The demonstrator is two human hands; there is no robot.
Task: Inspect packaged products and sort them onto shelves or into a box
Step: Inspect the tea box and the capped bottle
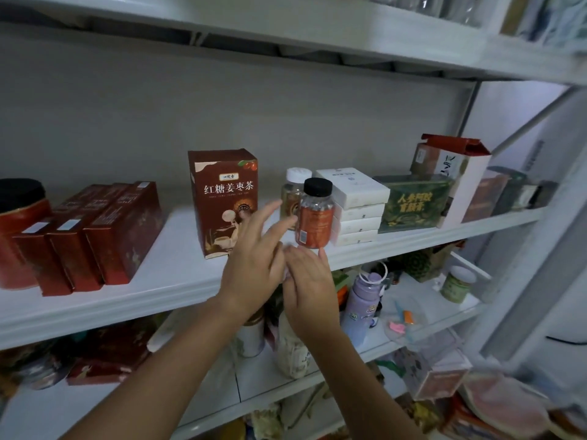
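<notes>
1. Orange jar (pixel 314 214): stood slightly tilted at the middle shelf's (pixel 178 271) front edge, beside white boxes (pixel 355 204).
2. Left hand (pixel 254 258), right hand (pixel 309 290): fingers held straight, apart; nothing gripped.
3. This placement is judged nearly done; withdrawal is left.

A white shelf (pixel 165 281) runs across at the height of both hands. Just behind the left hand (pixel 254 258) a brown-red tea box (pixel 222 201) stands upright on it. Well to the left of that hand three dark red boxes (pixel 92 239) lie side by side, with a red round tin (pixel 16 236) under a black lid beyond them. Right above the fingertips of the right hand (pixel 309 287), near the shelf's front edge, is a black-capped bottle (pixel 316 214), with a white-capped bottle (pixel 293 192) just behind it. To the right of the hands come a stack of white flat boxes (pixel 357 211), a green box (pixel 413 201) and a tall white box (pixel 460 185) with its red top open
</notes>
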